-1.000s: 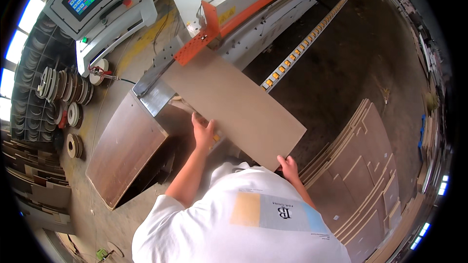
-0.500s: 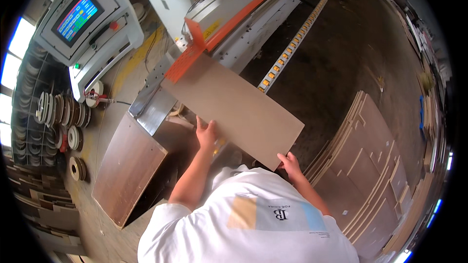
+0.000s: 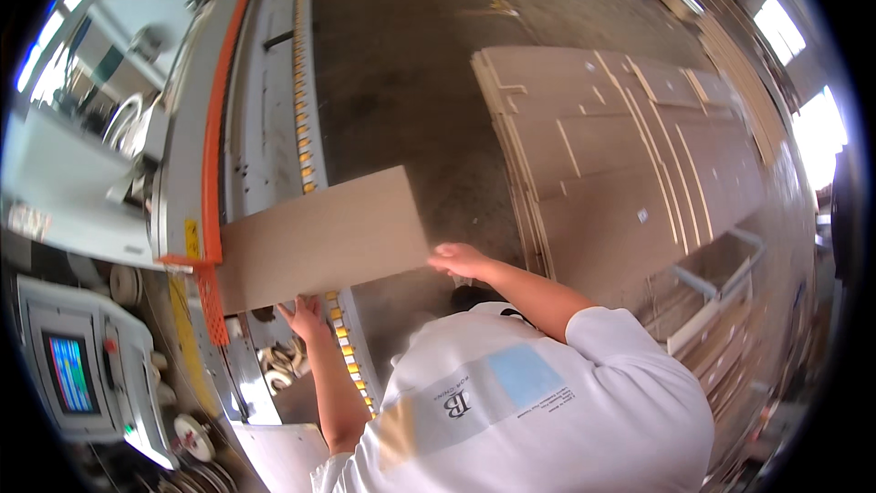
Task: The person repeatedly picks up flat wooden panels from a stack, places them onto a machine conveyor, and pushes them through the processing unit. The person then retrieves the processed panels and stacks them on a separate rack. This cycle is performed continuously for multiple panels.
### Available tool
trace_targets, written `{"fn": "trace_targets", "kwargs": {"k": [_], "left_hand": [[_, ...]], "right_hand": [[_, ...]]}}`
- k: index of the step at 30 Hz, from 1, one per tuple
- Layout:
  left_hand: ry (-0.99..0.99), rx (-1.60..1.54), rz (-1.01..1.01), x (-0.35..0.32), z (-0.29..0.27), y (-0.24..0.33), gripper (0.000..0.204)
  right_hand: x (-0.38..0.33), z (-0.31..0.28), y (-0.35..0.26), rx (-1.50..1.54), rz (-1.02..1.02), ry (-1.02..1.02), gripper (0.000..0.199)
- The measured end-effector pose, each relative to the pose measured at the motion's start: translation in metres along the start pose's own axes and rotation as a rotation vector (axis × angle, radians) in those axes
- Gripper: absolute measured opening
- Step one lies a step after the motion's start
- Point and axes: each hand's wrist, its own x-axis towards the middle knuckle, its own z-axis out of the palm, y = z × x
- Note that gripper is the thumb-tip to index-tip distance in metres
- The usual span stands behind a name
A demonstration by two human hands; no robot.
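Observation:
A flat beige rectangular board (image 3: 319,239) lies across the machine's roller track (image 3: 306,128), its left end against the orange guide rail (image 3: 212,137). My left hand (image 3: 306,317) grips the board's near long edge from below, fingers spread on it. My right hand (image 3: 459,260) holds the board's near right corner. Both forearms reach out from my white T-shirt (image 3: 538,402) at the lower edge.
A grey control console with a lit screen (image 3: 68,372) stands at the lower left, with rolls of edge tape (image 3: 193,435) beside it. A large stack of cut brown panels (image 3: 630,164) lies on the floor to the right. Dark concrete floor (image 3: 392,55) runs between machine and stack.
The view has swung round, so the machine now runs up the left side. Both hands stay on the board, which now sits with its end at the orange rail.

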Motion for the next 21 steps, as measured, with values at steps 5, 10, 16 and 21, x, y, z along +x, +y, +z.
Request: {"fn": "trace_targets", "kwargs": {"k": [5, 10, 16, 21], "left_hand": [[-0.117, 0.225, 0.047, 0.007, 0.012, 0.002, 0.061], [-0.467, 0.235, 0.005, -0.02, 0.037, -0.021, 0.026], [-0.732, 0.397, -0.088, -0.062, 0.054, -0.073, 0.017], [-0.891, 0.548, -0.139, -0.09, 0.064, -0.129, 0.017]], "right_hand": [[-0.052, -0.012, 0.106, -0.446, -0.077, 0.081, 0.07], [-0.166, 0.007, 0.262, -0.125, 0.248, 0.109, 0.065], [-0.278, 0.057, 0.315, 0.738, 0.404, 0.121, 0.054], [-0.316, 0.09, 0.34, 1.144, 0.384, 0.221, 0.051]]}}
